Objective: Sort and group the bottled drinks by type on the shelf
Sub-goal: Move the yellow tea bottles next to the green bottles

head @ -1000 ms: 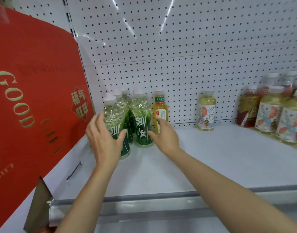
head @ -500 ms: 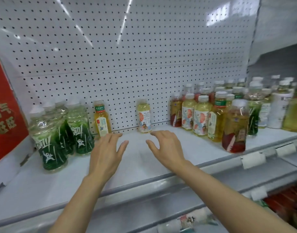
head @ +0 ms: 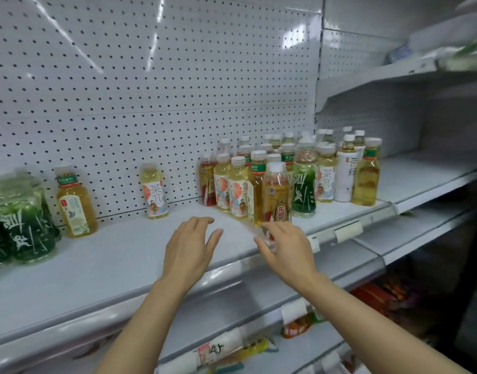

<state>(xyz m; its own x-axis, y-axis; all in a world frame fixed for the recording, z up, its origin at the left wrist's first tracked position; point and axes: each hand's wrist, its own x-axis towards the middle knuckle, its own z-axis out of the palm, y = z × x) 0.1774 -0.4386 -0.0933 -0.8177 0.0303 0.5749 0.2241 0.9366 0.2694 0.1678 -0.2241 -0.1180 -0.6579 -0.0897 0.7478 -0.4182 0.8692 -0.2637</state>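
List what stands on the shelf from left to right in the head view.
green bottles → lone yellow tea bottle → lone pale bottle with orange label → mixed cluster of bottles.

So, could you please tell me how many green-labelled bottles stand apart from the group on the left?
1: a green bottle stands in the mixed cluster on the right, near the front edge; others may be hidden behind.

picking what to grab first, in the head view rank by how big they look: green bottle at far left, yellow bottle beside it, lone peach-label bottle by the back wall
1. green bottle, largest
2. yellow bottle
3. peach-label bottle, smallest

The green one stands nearest the camera, so real sizes stay unsure.
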